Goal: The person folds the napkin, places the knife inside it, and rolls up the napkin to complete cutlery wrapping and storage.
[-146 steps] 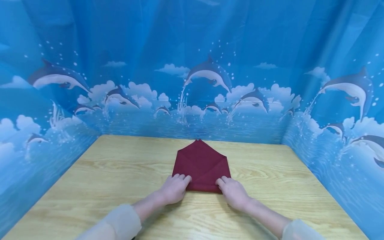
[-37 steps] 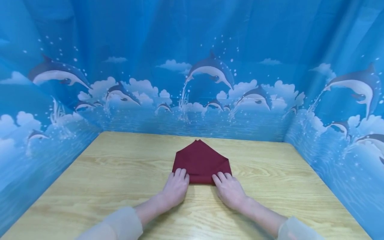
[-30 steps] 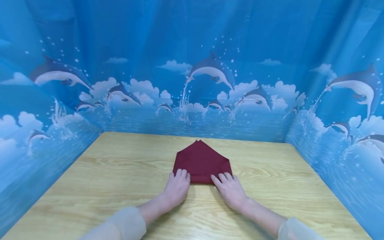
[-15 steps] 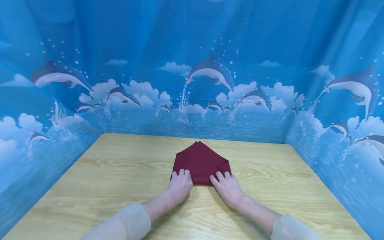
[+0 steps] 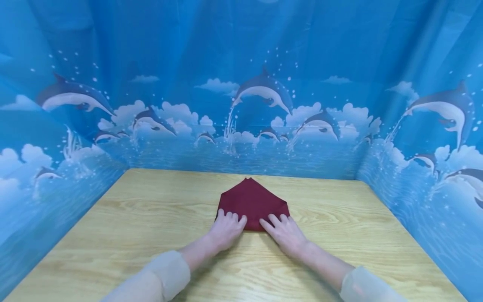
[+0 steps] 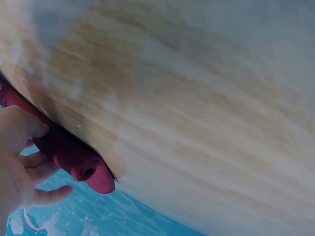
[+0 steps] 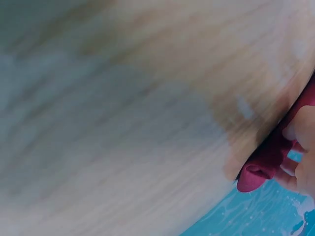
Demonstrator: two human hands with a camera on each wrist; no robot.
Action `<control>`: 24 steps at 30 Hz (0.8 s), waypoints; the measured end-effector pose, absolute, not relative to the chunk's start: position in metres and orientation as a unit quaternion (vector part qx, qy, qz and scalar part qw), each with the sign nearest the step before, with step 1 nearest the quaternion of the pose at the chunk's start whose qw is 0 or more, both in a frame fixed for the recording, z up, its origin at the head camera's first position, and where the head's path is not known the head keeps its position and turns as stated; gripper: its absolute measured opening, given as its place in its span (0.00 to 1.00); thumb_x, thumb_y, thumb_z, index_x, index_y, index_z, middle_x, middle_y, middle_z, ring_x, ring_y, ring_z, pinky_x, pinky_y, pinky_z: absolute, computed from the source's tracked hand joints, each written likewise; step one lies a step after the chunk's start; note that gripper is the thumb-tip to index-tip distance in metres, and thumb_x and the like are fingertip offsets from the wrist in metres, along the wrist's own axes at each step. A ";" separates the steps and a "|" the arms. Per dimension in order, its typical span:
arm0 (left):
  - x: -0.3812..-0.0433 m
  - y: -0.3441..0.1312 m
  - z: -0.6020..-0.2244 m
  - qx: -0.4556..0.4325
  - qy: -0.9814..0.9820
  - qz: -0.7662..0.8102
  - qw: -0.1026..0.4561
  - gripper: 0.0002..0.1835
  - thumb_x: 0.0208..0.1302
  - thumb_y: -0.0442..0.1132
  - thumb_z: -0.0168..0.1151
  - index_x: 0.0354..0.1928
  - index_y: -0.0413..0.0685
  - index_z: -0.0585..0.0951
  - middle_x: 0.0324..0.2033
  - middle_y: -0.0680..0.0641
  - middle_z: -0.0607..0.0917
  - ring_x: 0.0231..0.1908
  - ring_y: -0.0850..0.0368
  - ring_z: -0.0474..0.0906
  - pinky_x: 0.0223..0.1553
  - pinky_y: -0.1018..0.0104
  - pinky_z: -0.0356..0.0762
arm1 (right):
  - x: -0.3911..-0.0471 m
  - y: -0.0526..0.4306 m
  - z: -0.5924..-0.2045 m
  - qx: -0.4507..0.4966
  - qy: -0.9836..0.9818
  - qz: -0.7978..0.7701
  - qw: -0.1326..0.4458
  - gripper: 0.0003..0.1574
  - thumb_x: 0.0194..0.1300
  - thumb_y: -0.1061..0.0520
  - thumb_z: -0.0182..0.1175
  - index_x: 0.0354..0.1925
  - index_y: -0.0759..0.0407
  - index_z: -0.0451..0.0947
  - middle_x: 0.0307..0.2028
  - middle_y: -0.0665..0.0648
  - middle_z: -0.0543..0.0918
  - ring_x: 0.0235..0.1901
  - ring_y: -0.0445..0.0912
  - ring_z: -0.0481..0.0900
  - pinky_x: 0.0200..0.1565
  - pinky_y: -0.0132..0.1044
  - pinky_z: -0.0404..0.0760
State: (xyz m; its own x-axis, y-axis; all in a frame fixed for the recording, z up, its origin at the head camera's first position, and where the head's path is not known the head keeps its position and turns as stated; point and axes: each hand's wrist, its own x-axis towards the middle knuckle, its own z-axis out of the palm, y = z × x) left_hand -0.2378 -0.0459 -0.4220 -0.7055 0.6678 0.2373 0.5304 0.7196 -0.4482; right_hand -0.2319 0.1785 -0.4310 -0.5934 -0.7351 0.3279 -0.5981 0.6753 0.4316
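Observation:
A dark red cloth (image 5: 253,201) lies on the table, folded to a point at its far side. Its near edge is rolled into a tube, and the spiral end of this roll (image 6: 84,168) shows in the left wrist view. My left hand (image 5: 227,230) holds the left part of the roll, thumb on the near side and fingers over the top. On the right part, my right hand (image 5: 285,235) grips it likewise. In the right wrist view, the other coiled end (image 7: 257,176) sticks out past the fingers. The hands cover both near corners.
The wooden table (image 5: 158,201) reaches back to a blue curtain (image 5: 181,54) printed with dolphins, which encloses the far side and both flanks. Pale sleeves (image 5: 170,274) cover the forearms.
Over these seconds the cloth's near edge has rolled away from me, leaving less flat cloth beyond. Most recently the left hand has shifted slightly right and its fingers have resettled along the roll.

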 end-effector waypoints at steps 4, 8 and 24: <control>-0.244 -0.048 -0.420 -0.344 -0.911 0.157 0.167 0.08 0.60 0.40 0.58 0.38 0.51 0.70 0.25 0.47 0.76 0.28 0.52 0.75 0.31 0.56 0.73 | -0.237 0.183 -0.427 0.396 -0.880 -0.133 0.226 0.31 0.54 0.62 0.63 0.58 0.53 0.71 0.46 0.60 0.72 0.31 0.53 0.71 0.31 0.43 0.74; -0.248 -0.049 -0.418 -0.343 -0.922 0.124 0.130 0.09 0.61 0.39 0.58 0.38 0.51 0.68 0.26 0.47 0.75 0.28 0.53 0.73 0.28 0.58 0.72 | -0.241 0.183 -0.425 0.397 -0.885 -0.125 0.211 0.27 0.58 0.62 0.59 0.56 0.55 0.70 0.45 0.60 0.72 0.32 0.53 0.73 0.34 0.44 0.75; -0.256 -0.043 -0.419 -0.287 -0.952 0.053 0.089 0.13 0.64 0.37 0.56 0.50 0.49 0.75 0.41 0.44 0.77 0.44 0.48 0.72 0.41 0.50 0.74 | -0.252 0.178 -0.425 0.361 -0.915 -0.055 0.174 0.26 0.54 0.68 0.60 0.53 0.59 0.71 0.40 0.59 0.73 0.30 0.53 0.76 0.32 0.45 0.75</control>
